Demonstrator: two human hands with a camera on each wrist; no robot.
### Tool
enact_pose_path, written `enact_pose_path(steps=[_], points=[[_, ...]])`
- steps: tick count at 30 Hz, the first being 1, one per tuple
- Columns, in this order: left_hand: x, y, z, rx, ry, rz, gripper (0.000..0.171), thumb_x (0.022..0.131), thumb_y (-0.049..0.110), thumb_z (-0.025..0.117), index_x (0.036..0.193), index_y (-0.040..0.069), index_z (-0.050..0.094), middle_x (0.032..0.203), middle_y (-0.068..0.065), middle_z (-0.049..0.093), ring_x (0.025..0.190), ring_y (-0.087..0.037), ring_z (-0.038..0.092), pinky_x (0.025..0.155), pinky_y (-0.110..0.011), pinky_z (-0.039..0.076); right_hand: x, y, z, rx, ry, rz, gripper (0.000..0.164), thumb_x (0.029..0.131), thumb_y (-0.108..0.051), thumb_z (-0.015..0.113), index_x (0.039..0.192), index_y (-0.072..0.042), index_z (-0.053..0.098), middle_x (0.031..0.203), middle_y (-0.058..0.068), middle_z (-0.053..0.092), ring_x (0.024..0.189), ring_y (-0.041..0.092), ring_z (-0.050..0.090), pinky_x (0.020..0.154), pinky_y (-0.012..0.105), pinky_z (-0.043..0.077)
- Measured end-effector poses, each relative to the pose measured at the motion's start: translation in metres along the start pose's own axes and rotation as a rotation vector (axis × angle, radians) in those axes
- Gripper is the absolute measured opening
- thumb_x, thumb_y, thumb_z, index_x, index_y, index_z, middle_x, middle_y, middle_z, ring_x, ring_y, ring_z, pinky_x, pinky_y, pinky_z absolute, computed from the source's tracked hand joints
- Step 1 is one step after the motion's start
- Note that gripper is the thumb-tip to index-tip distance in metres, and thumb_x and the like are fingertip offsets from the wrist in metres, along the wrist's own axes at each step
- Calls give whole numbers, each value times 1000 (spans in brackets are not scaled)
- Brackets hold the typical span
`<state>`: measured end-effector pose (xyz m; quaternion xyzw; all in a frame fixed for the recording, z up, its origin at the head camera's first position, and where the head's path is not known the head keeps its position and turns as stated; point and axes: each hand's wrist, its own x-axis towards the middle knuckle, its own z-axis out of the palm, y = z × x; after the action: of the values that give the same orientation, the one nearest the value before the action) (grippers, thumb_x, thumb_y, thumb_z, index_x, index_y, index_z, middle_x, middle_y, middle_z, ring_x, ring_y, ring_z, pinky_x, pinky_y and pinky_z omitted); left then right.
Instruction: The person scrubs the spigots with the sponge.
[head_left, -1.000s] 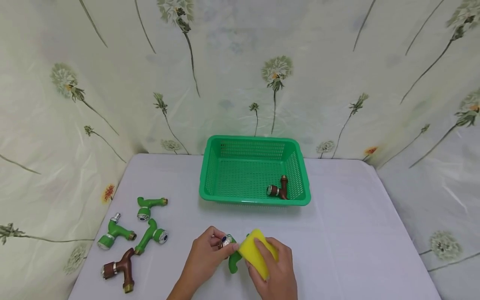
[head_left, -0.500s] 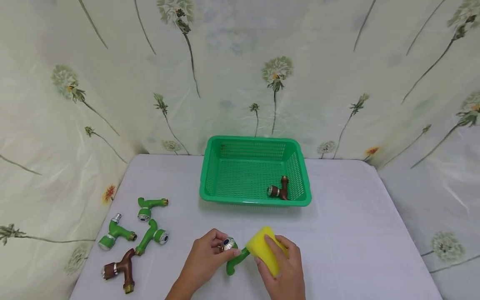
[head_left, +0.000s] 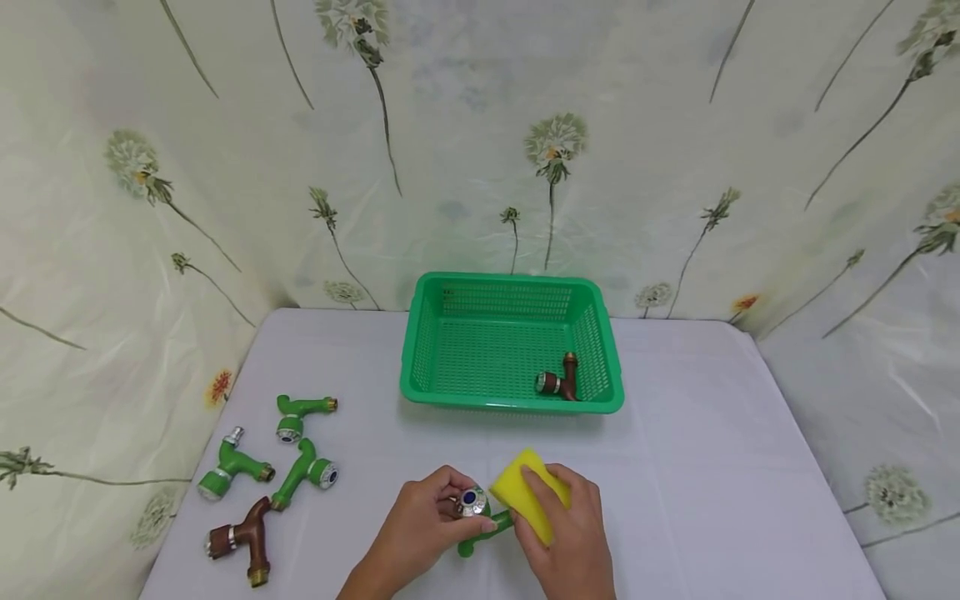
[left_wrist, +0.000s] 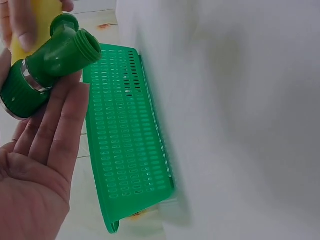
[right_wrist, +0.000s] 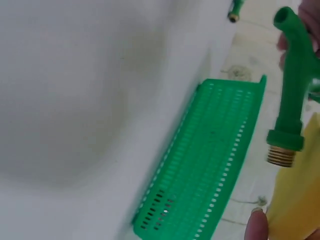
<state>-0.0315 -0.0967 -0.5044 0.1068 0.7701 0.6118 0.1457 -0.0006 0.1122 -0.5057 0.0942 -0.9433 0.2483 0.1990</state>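
Observation:
My left hand (head_left: 426,518) holds a green faucet (head_left: 491,528) by its knob end, thumb on one side and fingers on the other. In the left wrist view the green faucet (left_wrist: 62,52) shows a silver band and lies across the fingers. Its brass threaded end (right_wrist: 281,156) points away from the spout in the right wrist view. My right hand (head_left: 567,533) grips a yellow sponge (head_left: 528,492), which sits right at the faucet's body. Part of the faucet is hidden behind the fingers in the head view.
A green basket (head_left: 510,407) stands at the back with one brown faucet (head_left: 567,379) inside. Several faucets lie at the left: green ones (head_left: 300,475) and a brown one (head_left: 251,533). Floral cloth (head_left: 450,150) hangs behind the white-covered table (head_left: 690,467).
The left hand has turned the faucet so its knob faces up more. The sponge moved right off the faucet, then slightly back left, staying in the right hand.

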Motion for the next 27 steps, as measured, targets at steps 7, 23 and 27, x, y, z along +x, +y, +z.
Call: enact_pose_path(steps=[7,23,27], points=[[-1,3,1,303,37,96,43,77,55,73,106,25,61,96,15,69,82,0,65,70,-22,56,5,-13,-5,155,-5,-98,54,75,-24,80,127,-28,64,127,4,50,109,20,44,84,33,45],[1,9,5,597,53,222,44,81,58,66,108,25,59,91,19,66,75,5,60,64,-17,50,2,-7,-2,85,16,-98,55,71,-24,81,124,-27,66,125,5,51,106,22,45,80,35,49],[1,8,6,547,48,214,43,81,53,70,108,22,59,89,17,66,75,6,59,64,-15,51,2,6,-1,19,-8,-45,53,72,-26,82,123,-27,66,125,4,50,107,20,45,82,35,50]])
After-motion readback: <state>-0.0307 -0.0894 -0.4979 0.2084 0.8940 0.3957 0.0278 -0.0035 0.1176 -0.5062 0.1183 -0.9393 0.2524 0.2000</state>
